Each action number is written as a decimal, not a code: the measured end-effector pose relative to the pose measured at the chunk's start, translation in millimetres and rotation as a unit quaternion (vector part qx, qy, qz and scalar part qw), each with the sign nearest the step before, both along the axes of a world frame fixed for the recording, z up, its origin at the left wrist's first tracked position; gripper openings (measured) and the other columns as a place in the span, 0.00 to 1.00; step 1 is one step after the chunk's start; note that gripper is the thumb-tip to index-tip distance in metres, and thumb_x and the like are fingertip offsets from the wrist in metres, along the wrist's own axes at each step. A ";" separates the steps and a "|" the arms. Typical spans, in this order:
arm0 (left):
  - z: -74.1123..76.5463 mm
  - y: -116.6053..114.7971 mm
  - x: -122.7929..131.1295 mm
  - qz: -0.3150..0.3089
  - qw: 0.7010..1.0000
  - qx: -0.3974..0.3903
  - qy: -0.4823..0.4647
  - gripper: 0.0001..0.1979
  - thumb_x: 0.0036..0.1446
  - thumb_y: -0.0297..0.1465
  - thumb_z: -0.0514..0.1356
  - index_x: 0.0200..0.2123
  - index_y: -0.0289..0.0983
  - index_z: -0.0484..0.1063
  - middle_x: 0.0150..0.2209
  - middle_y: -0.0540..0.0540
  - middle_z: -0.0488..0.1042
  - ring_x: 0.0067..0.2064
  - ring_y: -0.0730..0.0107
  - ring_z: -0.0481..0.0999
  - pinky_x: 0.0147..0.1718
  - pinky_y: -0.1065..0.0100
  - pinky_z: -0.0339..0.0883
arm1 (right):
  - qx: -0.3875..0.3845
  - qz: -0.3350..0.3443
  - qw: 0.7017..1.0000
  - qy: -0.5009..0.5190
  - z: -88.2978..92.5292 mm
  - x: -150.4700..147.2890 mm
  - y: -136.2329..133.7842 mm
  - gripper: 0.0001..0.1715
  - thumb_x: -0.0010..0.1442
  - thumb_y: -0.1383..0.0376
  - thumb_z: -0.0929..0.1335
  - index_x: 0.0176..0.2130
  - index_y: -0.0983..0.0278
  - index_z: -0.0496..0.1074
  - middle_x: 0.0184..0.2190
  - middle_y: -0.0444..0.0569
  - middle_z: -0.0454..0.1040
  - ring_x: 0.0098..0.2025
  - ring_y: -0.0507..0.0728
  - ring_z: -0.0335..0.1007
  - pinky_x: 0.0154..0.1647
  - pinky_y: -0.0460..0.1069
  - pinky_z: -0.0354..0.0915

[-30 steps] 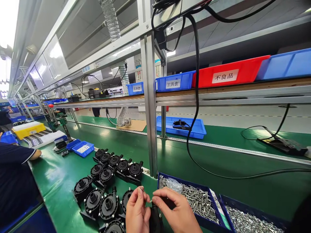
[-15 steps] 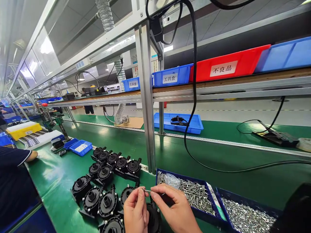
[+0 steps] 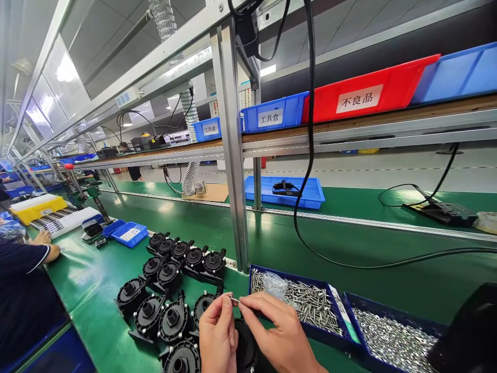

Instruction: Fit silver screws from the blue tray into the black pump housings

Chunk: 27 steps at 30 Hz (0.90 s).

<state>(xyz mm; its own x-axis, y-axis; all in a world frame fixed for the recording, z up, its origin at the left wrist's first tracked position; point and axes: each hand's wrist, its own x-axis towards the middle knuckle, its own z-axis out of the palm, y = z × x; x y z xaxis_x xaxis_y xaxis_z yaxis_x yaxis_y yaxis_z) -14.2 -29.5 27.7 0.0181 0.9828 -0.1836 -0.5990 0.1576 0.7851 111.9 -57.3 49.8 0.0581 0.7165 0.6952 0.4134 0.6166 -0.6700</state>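
The left hand point(image 3: 219, 331) and the right hand point(image 3: 281, 331) were closed at the fingertips on a slim metal screw point(image 3: 235, 300), held between them, each hand pinching one end. Whether a washer sat on it was too small to tell.

Below and partly behind the left hand stood a partly hidden black pump housing point(image 3: 245, 348); how many fasteners it carried could not be told. To its left, the other pump housings point(image 3: 173, 322) stood in rows on the green tabletop point(image 3: 89, 290), bright screw heads showing around their rims, so those looked largely fitted. The screw in hand was not yet seated in any housing. To the right, plenty of loose screws point(image 3: 314, 308) and washers point(image 3: 392, 336) remained in two dark blue bins point(image 3: 367, 352).
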 end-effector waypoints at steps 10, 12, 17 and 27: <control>-8.4 -3.2 0.2 0.036 0.998 0.048 0.021 0.29 0.38 0.49 0.80 0.37 0.33 0.84 0.19 0.51 0.70 0.15 0.87 0.53 0.13 0.81 0.47 | -0.053 -0.010 0.999 0.008 0.7 -4.3 -6.9 0.09 0.71 0.65 0.68 0.40 0.58 0.79 0.33 0.43 0.80 0.33 0.55 0.76 0.37 0.48 0.68; -4.5 -3.4 -0.8 0.023 0.998 0.049 0.012 0.28 0.39 0.49 0.80 0.35 0.33 0.83 0.18 0.54 0.67 0.15 0.88 0.51 0.13 0.82 0.46 | -0.098 0.005 0.995 0.031 0.9 -4.3 -7.1 0.09 0.71 0.62 0.68 0.40 0.57 0.80 0.34 0.42 0.81 0.34 0.55 0.76 0.38 0.47 0.69; 2.2 -3.1 -3.1 -0.041 0.998 0.047 -0.004 0.26 0.42 0.49 0.79 0.33 0.34 0.80 0.17 0.57 0.62 0.16 0.89 0.46 0.13 0.81 0.43 | -0.151 0.047 0.986 0.052 3.0 -1.0 -4.7 0.10 0.71 0.60 0.68 0.41 0.57 0.80 0.35 0.41 0.81 0.35 0.55 0.76 0.37 0.46 0.69; -5.8 -2.6 -3.1 -0.027 0.997 0.062 0.036 0.29 0.46 0.51 0.77 0.38 0.32 0.79 0.18 0.60 0.56 0.17 0.88 0.46 0.14 0.81 0.42 | -0.167 0.040 0.985 0.035 6.6 2.3 -8.3 0.10 0.70 0.61 0.68 0.43 0.57 0.81 0.37 0.42 0.82 0.36 0.56 0.75 0.37 0.47 0.68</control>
<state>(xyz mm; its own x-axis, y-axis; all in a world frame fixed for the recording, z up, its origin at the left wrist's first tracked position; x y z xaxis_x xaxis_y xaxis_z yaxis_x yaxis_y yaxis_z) -17.2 -32.1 21.9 0.0626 0.9961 -0.0625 -0.5333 0.0863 0.8415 114.2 -65.7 56.4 0.0325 0.9083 0.4171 0.3176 0.3863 -0.8660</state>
